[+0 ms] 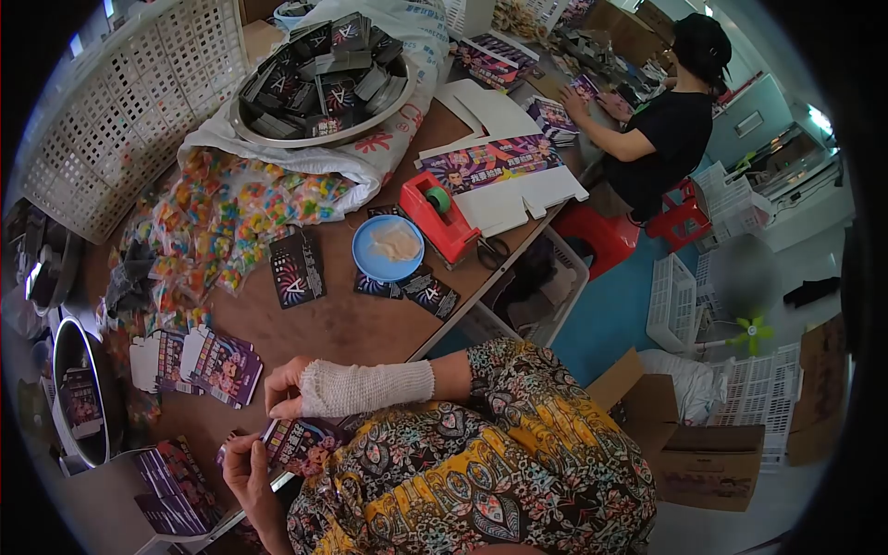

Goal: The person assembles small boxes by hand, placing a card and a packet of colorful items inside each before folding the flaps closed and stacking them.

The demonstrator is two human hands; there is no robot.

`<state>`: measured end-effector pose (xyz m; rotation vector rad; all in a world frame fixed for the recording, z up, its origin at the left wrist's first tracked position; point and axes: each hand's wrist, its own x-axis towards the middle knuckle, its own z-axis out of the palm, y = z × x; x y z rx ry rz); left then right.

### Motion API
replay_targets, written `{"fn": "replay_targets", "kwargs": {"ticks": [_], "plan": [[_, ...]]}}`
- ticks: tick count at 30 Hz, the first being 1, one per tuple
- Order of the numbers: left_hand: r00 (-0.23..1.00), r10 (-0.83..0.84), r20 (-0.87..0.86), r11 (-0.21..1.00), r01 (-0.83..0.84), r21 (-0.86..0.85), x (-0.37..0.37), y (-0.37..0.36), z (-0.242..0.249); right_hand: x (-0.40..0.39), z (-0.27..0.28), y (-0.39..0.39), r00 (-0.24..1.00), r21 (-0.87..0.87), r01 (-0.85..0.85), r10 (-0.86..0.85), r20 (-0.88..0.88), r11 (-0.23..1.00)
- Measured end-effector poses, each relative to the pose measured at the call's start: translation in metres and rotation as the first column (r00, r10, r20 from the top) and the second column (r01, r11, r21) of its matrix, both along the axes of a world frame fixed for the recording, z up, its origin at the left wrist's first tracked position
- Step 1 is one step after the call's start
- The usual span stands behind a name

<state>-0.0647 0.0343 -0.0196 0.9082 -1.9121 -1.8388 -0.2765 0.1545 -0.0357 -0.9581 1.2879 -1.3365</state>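
Note:
A purple printed card box [303, 446] is held low in front of the patterned clothing. The thumb and fingers of my left hand [245, 464] pinch its left end. At the box's upper edge is my right hand [285, 388], with thumb and fingertips closed together; what they grip is too small to make out. A white knitted cuff [365, 388] covers my right wrist. Beyond the hands, similar purple boxes [225, 366] with white flaps lie on the brown table [347, 319].
Colourful sweet packets [222, 222] are heaped at left. Behind them stands a metal bowl [407, 97] of black packs. A blue dish [388, 268], red tape dispenser [439, 220] and scissors [493, 252] lie mid-table. Another person [661, 139] works at upper right. More boxes [176, 490] stand lower left.

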Motion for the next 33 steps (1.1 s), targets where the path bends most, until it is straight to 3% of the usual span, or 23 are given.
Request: {"fn": "replay_targets", "kwargs": {"ticks": [6, 8, 10, 12, 14, 15, 17, 18, 19, 20, 22, 23, 25, 26, 27, 28, 29, 30, 32, 33], "plan": [[1.000, 0.010, -0.010, 0.999, -0.010, 0.051, -0.006, 0.005, 0.009, -0.002, -0.003, 0.001, 0.998, -0.039, 0.003, -0.005, -0.057, 0.999], [0.999, 0.034, -0.010, 0.994, -0.033, 0.107, -0.008, 0.005, 0.015, -0.001, -0.012, 0.000, 0.982, -0.194, 0.028, -0.064, -0.180, 0.981], [0.998, -0.030, -0.058, 0.999, 0.031, 0.031, -0.006, 0.002, 0.005, 0.005, -0.013, 0.007, 0.983, -0.209, -0.020, -0.019, -0.184, 0.978], [0.997, -0.070, -0.027, 0.996, 0.069, -0.048, 0.001, 0.004, -0.010, 0.007, -0.009, 0.018, 0.935, -0.149, 0.027, -0.078, -0.347, 0.988], [0.992, -0.119, 0.038, 0.981, 0.123, -0.153, 0.001, 0.010, -0.008, 0.006, -0.018, 0.025, 0.930, -0.096, 0.007, -0.042, -0.365, 0.995], [0.988, -0.146, 0.053, 0.972, 0.153, -0.180, 0.000, 0.010, -0.008, 0.004, -0.024, 0.027, 0.961, -0.113, -0.008, -0.023, -0.274, 0.994], [0.978, -0.202, 0.057, 0.957, 0.210, -0.200, -0.006, 0.007, -0.007, -0.003, -0.024, 0.026, 0.999, 0.141, 0.011, -0.015, 0.033, 0.990], [0.980, -0.192, 0.058, 0.959, 0.200, -0.200, -0.014, 0.003, -0.008, -0.011, -0.029, 0.021, 0.997, 0.058, 0.063, -0.065, 0.042, 0.996], [0.976, -0.209, 0.063, 0.843, 0.213, -0.493, -0.026, -0.001, -0.009, -0.021, -0.015, 0.017, 0.992, 0.116, 0.089, -0.098, 0.075, 0.989], [0.972, -0.224, 0.076, 0.643, 0.206, -0.737, -0.036, -0.005, -0.010, -0.029, -0.001, 0.014, 0.986, 0.174, 0.113, -0.132, 0.106, 0.978], [0.951, -0.301, 0.069, 0.644, 0.256, -0.721, -0.054, -0.010, -0.015, -0.041, -0.001, 0.009, 0.986, 0.176, 0.113, -0.133, 0.103, 0.978], [0.953, -0.297, 0.060, 0.640, 0.246, -0.728, -0.060, -0.013, -0.021, -0.052, -0.002, 0.008, 0.996, 0.186, 0.090, -0.092, 0.002, 0.978], [0.941, -0.338, -0.035, 0.761, 0.251, -0.598, -0.071, -0.016, -0.027, -0.083, 0.000, 0.006, 0.992, 0.284, 0.100, -0.074, -0.100, 0.954], [0.947, -0.317, -0.059, 0.842, 0.252, -0.478, -0.074, -0.015, -0.036, -0.111, -0.016, 0.000, 0.809, 0.086, 0.313, -0.218, -0.545, 0.946], [0.959, -0.259, -0.117, 0.945, 0.226, -0.238, -0.075, -0.011, -0.046, -0.140, -0.034, -0.008, 0.424, -0.184, 0.404, -0.361, -0.830, 0.896], [0.969, -0.189, -0.157, 0.981, 0.194, 0.020, -0.075, -0.005, -0.056, -0.161, -0.030, -0.014, 0.185, -0.233, 0.470, -0.354, -0.917, 0.851], [0.942, -0.169, -0.290, 0.970, 0.211, 0.120, -0.078, 0.001, -0.064, -0.180, -0.026, -0.019, -0.063, -0.298, 0.515, -0.311, -0.948, 0.804], [0.942, -0.171, -0.289, 0.970, 0.213, 0.121, -0.080, 0.005, -0.061, -0.198, -0.030, -0.026, -0.062, -0.297, 0.517, -0.311, -0.948, 0.803], [0.978, -0.040, -0.205, 0.896, 0.126, 0.425, -0.081, 0.008, -0.052, -0.220, -0.039, -0.035, 0.001, 0.186, 0.663, 0.248, -0.969, 0.725], [0.979, -0.035, -0.202, 0.897, 0.120, 0.426, -0.080, 0.008, -0.053, -0.225, -0.039, -0.030, 0.003, 0.188, 0.659, 0.248, -0.969, 0.728]]}}
